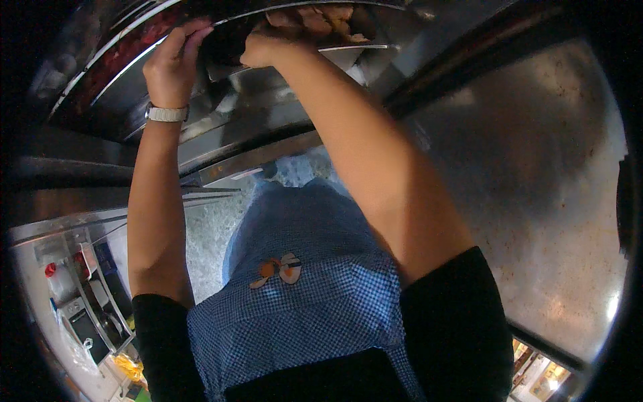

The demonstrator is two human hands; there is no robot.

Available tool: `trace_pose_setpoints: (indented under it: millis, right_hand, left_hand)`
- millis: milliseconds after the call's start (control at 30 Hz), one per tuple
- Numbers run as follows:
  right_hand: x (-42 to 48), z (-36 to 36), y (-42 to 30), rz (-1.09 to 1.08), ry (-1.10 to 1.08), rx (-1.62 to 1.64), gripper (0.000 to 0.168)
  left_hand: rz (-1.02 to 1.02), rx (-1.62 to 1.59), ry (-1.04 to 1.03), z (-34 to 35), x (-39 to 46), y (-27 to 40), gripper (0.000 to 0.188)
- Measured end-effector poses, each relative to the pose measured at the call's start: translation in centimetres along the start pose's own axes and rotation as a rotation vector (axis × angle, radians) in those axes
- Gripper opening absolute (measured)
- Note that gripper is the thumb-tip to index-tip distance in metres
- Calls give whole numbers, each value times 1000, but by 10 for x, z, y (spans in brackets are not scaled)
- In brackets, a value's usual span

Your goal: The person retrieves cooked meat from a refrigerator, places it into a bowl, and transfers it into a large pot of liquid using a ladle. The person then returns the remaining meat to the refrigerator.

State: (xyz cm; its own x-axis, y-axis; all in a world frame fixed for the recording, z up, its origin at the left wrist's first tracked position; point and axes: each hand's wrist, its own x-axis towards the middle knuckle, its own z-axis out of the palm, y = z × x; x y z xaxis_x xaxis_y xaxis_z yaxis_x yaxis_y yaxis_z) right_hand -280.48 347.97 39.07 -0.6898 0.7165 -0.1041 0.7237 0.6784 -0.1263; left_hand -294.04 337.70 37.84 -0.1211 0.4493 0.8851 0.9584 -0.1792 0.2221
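Note:
My left hand point(173, 63), with a pale watch point(167, 114) on its wrist, is raised at the rim of a metal pan point(133, 68). Its fingertips come close to the thumb, and what lies between them is too dark to see. Red pieces, perhaps raw meat point(159, 30), show in the pan. My right hand point(266, 49) reaches over a neighbouring metal pan point(359, 46) that holds brownish-pink chunks of what looks like meat point(321, 20). Its fingers bend down into shadow, so their grip is hidden.
A broad stainless steel door or panel point(527, 176) stands on the right, with a dark seal point(467, 60) along one edge. A blue checked apron point(301, 301) covers my front. A metal shelf rack point(98, 296) with several goods stands at lower left, beyond the pale floor point(208, 236).

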Motion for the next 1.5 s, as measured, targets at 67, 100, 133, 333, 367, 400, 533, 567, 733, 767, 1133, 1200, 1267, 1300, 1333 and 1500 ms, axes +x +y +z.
trace_pose_setpoints:
  millis: [67, 100, 133, 333, 367, 400, 533, 567, 733, 767, 1133, 1200, 1267, 1300, 1333, 1500]
  right_hand:
    - [43, 25, 18, -1, 49, 48, 51]
    - [43, 17, 27, -29, 12, 162, 49]
    - [44, 9, 38, -45, -20, 274, 47]
    - [50, 31, 153, -207, 284, 165, 44]
    - [36, 24, 164, -185, 352, 44, 45]
    - [39, 39, 183, -168, 507, -118, 45]
    - [28, 21, 179, 83, 199, 156, 49]
    - [28, 22, 183, 11, 293, 29, 53]
    - [33, 9, 152, -125, 20, 533, 54]
    - [38, 8, 145, -164, -54, 714, 54]
    - [46, -16, 168, 224, -173, 746, 58]
    - [42, -17, 168, 263, -216, 782, 56]
    - [36, -17, 169, 309, -251, 823, 53]
    - [35, -16, 169, 320, -269, 847, 52]
    - [33, -16, 166, 338, -290, 865, 50]
    - [40, -16, 145, 409, -386, 909, 44]
  left_hand:
    - [11, -21, -12, 4, 8, 8, 13]
    - [-4, -6, -20, -1, 5, 5, 13]
    - [-17, 6, -20, -2, 3, 3, 13]
    - [-39, 61, -2, 3, 2, 8, 14]
    - [-28, 37, 13, 5, 3, 8, 14]
    - [-16, 12, 27, 7, 4, 8, 14]
    - [-43, 53, 39, 6, 4, 9, 14]
    - [-48, 42, 42, 5, 5, 14, 14]
    - [-123, 54, -6, 2, 3, 14, 14]
    - [-120, 48, -7, 2, 3, 14, 14]
    - [-87, 24, -9, 2, 4, 20, 13]
    - [-104, -49, 0, 4, 1, 14, 12]
    - [-123, -85, -8, 5, 2, 18, 12]
    - [-144, -107, -1, 5, 3, 23, 13]
    - [-139, -98, 0, 4, 5, 23, 14]
    - [-100, -71, -18, 2, 5, 18, 14]
